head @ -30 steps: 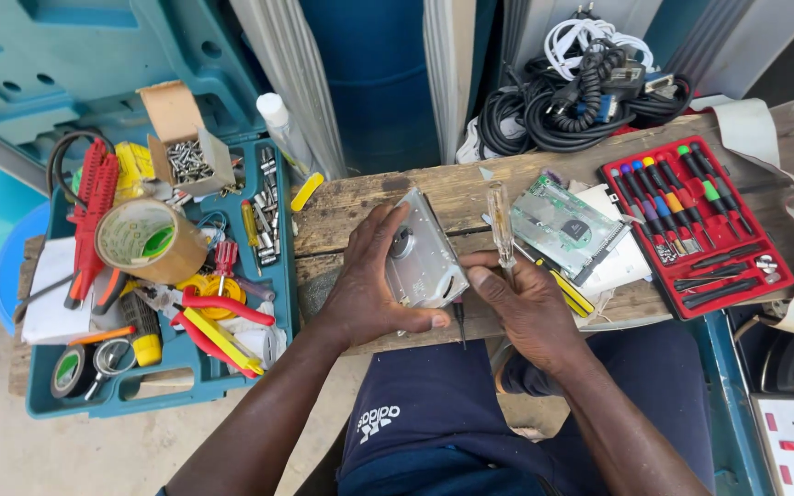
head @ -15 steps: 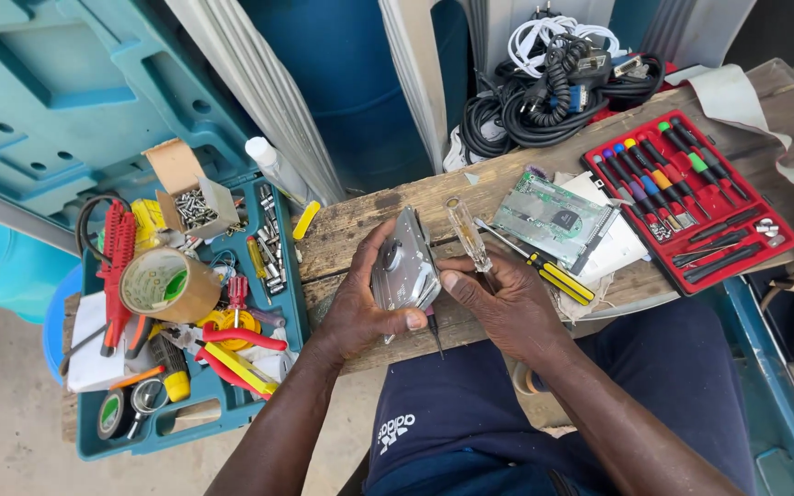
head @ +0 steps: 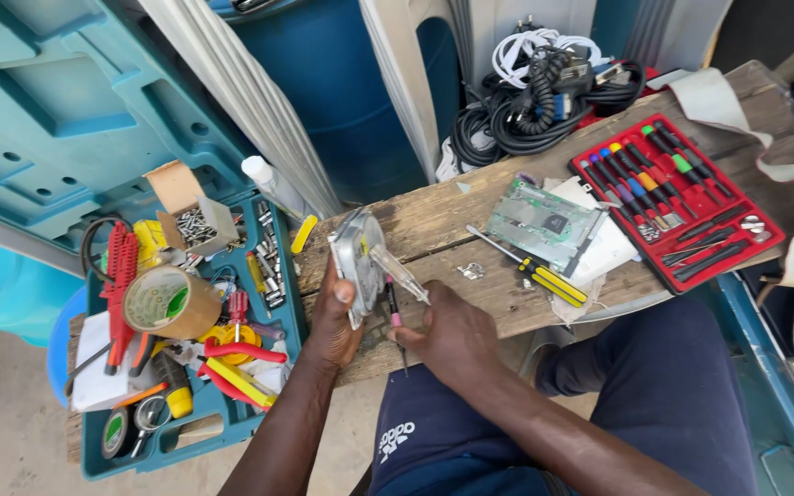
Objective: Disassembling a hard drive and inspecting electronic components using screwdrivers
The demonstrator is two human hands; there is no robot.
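My left hand [head: 334,317] grips a silver metal drive casing [head: 357,260], held up on edge above the wooden board [head: 470,230]. My right hand [head: 448,332] holds a screwdriver with a clear handle [head: 400,274], its end against the casing's face. A thin pink-tipped tool [head: 394,317] lies under my right hand. A green circuit board [head: 544,220] rests on the board to the right, beside a yellow-and-black screwdriver [head: 535,273]. A small metal piece [head: 470,270] lies between them.
A red tray of coloured screwdrivers [head: 677,204] sits at the right. A teal toolbox [head: 186,321] on the left holds a tape roll [head: 169,301], red pliers and a box of screws. Black and white cables [head: 544,92] are piled behind. A blue barrel [head: 342,101] stands behind.
The view has shifted, so the bench sits further right and tilted. I have turned the casing more upright on its edge, and my hands have stayed together on it.
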